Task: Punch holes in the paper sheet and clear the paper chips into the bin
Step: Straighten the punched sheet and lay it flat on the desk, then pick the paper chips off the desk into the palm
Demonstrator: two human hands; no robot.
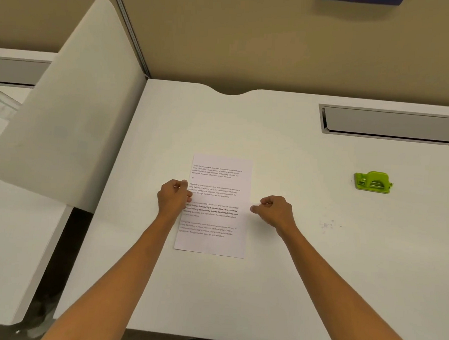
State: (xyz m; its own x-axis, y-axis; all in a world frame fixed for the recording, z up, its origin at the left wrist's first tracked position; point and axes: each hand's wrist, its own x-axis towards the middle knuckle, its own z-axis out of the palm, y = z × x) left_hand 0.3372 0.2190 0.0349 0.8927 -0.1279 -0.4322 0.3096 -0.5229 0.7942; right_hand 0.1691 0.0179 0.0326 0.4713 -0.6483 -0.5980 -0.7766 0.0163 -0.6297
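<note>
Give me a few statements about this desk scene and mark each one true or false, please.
1. The printed white paper sheet lies flat on the white desk. True.
2. The lime-green plastic hole punch sits on top of the sheet. False: it stands apart on the desk, off to the right of the sheet.
3. The left hand is at the sheet's left edge. True.
4. The right hand holds the punch. False: it is at the sheet's right edge, far from the punch.
5. Tiny white paper chips lie scattered on the desk to the right of the sheet. True.
6. A bin stands on the desk. False: no bin shows in this view.
</note>
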